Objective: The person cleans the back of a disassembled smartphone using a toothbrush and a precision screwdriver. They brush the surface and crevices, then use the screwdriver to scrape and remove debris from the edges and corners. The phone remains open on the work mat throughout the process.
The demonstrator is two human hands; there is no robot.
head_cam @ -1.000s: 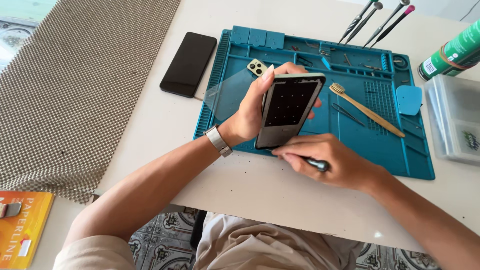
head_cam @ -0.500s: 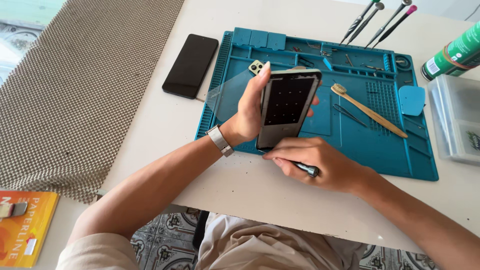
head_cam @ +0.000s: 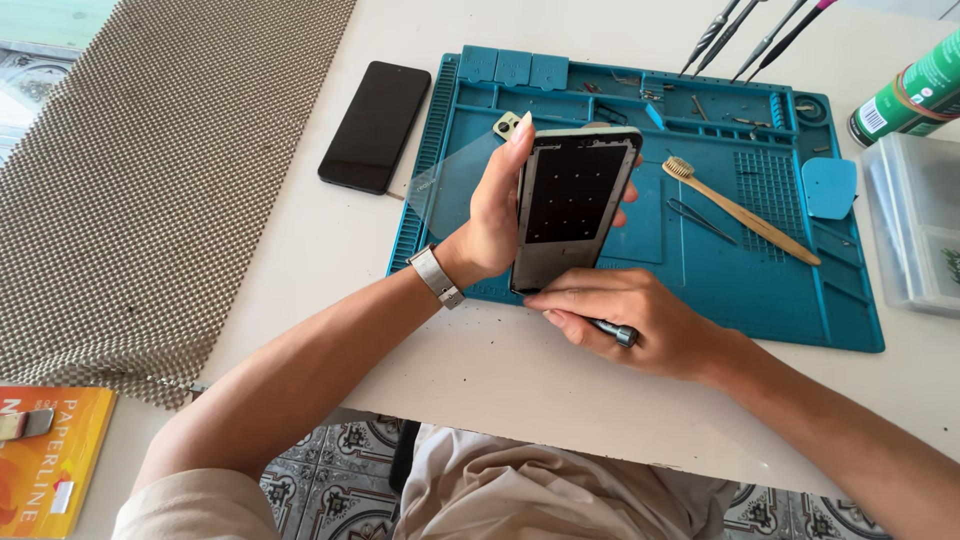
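A phone frame (head_cam: 572,205) with a dark gridded panel is held upright over the blue repair mat (head_cam: 700,270), near the middle of the counter (head_cam: 300,270). It is gripped along its left side by the left hand (head_cam: 490,215), whose fingers are clamped around its edges, the fingertips showing at the far right edge. The right hand (head_cam: 640,325) is set just below the frame's lower end, its fingers closed on a small metal-tipped tool (head_cam: 612,332), most of which is hidden in the palm; the forefinger is laid against the frame's bottom edge.

A black phone (head_cam: 375,125) lies face up off the mat's left edge, toward the counter's far left. A clear glass sheet (head_cam: 445,185) rests at the mat's left side, partly behind the left hand. A wooden brush (head_cam: 745,210) and tweezers (head_cam: 700,220) lie on the mat to the right of the frame, and several thin tools (head_cam: 750,35) are gathered at the far edge. A green can (head_cam: 910,90) and a clear plastic box (head_cam: 915,225) are placed at the right edge.

For the work at the frame's bottom edge to be done well, the frame would best be kept steady by the left hand, with pressure spread along the edges and not on the panel. The tool would best be applied lightly and squarely, so that a slip across the panel is avoided.
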